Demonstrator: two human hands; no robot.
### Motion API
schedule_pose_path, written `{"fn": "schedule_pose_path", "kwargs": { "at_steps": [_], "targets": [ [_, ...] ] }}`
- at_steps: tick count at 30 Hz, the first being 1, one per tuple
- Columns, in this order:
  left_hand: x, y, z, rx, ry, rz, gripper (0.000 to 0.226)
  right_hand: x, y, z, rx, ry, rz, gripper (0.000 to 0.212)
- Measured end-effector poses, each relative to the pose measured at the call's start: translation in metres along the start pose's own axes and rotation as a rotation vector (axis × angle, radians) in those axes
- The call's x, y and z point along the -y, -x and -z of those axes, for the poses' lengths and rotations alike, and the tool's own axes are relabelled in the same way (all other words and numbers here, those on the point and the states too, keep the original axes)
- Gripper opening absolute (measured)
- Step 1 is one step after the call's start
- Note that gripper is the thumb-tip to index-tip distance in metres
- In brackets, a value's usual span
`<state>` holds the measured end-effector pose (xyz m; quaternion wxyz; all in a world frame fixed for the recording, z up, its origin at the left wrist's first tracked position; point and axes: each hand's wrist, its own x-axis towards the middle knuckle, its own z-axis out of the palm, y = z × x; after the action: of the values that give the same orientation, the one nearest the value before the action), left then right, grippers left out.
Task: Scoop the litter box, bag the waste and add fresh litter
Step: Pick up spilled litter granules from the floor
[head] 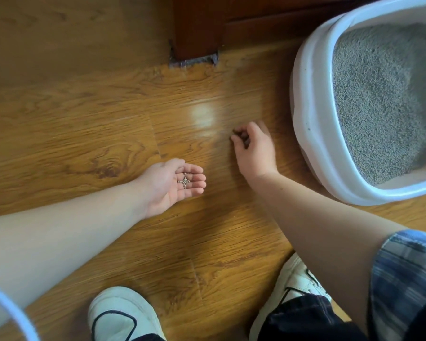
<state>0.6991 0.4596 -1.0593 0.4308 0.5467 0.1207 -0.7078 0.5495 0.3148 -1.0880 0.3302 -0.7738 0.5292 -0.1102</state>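
Head view. Found litter box (305, 107) on the floor (84, 124) at the right, white-walled, partly cut off by the picture border. Filled with grey litter (379, 94), surface uneven, white plastic bare at the near end.

Logged left hand (175, 183): palm up, left of the box and well apart from it. Fingers loosely cupped, not clenched, carrying a small cluster of granules (185, 180) near the finger bases.

Logged right hand (252, 146): back up, between the left hand and the box, near the box wall without touching it. Fingers curled under, tips bunched down at the floor. Noted dark specks (233, 134) at the tips; blurred, so cannot tell whether pinched or merely touched.

Plaid sleeve (408, 267) on the right upper arm; left forearm bare.

At the bottom border: left shoe (123, 313) and right shoe (295, 284), white with black trim, on the floor.

At the top: dark wooden furniture (199, 25), chipped gap at its foot. In the lower left corner: white arc (10, 313), identity unclear.
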Motion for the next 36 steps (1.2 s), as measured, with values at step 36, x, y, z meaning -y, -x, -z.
{"fn": "schedule_pose_path", "kwargs": {
  "at_steps": [36],
  "targets": [
    [0.030,0.004,-0.030,0.202,-0.156,0.054,0.053,0.029,0.135,0.000,0.029,0.028,0.093,0.015]
  ]
}}
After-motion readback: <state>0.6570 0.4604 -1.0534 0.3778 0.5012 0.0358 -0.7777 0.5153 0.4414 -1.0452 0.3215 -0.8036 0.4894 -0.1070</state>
